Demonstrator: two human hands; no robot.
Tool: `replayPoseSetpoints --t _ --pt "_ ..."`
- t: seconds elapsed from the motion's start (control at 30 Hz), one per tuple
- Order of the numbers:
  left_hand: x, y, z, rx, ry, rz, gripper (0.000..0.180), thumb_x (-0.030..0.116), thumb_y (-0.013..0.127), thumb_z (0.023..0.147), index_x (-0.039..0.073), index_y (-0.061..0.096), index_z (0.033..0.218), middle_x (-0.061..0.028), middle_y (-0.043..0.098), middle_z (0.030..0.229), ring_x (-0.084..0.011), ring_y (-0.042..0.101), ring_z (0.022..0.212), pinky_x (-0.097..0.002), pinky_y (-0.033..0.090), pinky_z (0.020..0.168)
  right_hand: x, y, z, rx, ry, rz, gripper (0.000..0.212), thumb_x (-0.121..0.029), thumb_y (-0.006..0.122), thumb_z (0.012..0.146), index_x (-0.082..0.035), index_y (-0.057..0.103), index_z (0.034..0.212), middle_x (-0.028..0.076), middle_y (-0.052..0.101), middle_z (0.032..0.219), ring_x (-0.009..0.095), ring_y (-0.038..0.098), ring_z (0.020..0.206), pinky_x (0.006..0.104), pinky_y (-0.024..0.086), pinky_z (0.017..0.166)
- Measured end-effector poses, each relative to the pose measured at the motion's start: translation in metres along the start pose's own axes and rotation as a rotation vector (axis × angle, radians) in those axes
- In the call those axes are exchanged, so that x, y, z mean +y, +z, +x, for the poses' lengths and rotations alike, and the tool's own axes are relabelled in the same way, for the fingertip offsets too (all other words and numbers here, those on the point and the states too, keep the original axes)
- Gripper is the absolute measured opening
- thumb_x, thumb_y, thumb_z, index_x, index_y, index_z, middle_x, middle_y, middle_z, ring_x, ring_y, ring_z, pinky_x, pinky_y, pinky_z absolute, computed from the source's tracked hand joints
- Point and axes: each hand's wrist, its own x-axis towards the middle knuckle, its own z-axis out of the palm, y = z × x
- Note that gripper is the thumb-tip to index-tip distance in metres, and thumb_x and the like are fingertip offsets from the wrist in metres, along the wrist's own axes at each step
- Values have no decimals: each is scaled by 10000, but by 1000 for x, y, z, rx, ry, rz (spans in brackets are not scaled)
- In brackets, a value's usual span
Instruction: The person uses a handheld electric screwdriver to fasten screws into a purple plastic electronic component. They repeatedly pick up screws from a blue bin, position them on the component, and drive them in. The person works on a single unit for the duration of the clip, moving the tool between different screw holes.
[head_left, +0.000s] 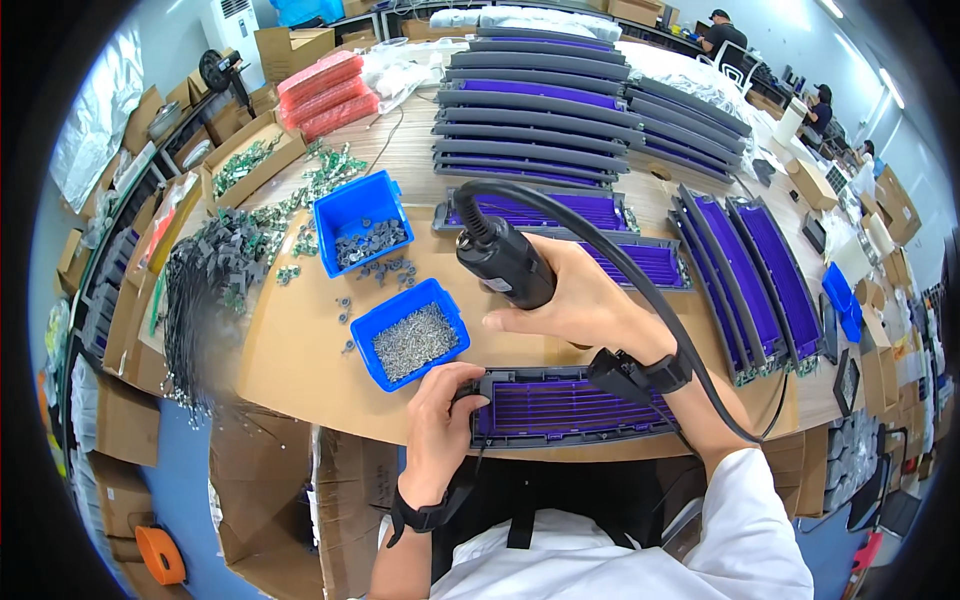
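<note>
My right hand (585,300) is wrapped around a black electric screwdriver (508,268), raised over the table; its thick cable arcs back over my forearm. The tool's tip is not clearly visible. At the table's near edge lies a long grey frame with purple slats (550,408). My left hand (438,415) grips its left end, thumb on top and fingers curled at the corner. Just beyond that hand sits a blue bin (428,367) full of small metal screws (412,338). A second blue bin (350,205) with small dark grey parts stands farther off.
More purple-slatted frames (540,130) are stacked at the back, with others upright at the right (745,270). Green circuit boards and black wires (205,290) heap at the left. Loose grey parts (390,270) lie between the bins. Cardboard boxes stand below the table; people sit far right.
</note>
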Motion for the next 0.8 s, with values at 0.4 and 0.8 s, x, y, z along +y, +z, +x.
replayPoseSetpoints --t 0.4,0.8 --pt "-2 1 1 6 103 50 329 -101 634 712 0 603 1024 -153 629 1028 -338 589 1001 -373 476 847 7 -6 -8 4 8 370 493 -383 705 819 -18 540 1106 32 544 804 108 532 760 252 428 690" --pt "-4 2 4 4 98 59 318 -114 640 744 9 623 1037 -122 638 1087 -245 619 969 -296 496 770 11 -10 -11 45 -106 494 719 -562 505 863 107 565 1118 120 604 757 136 563 652 246 446 591"
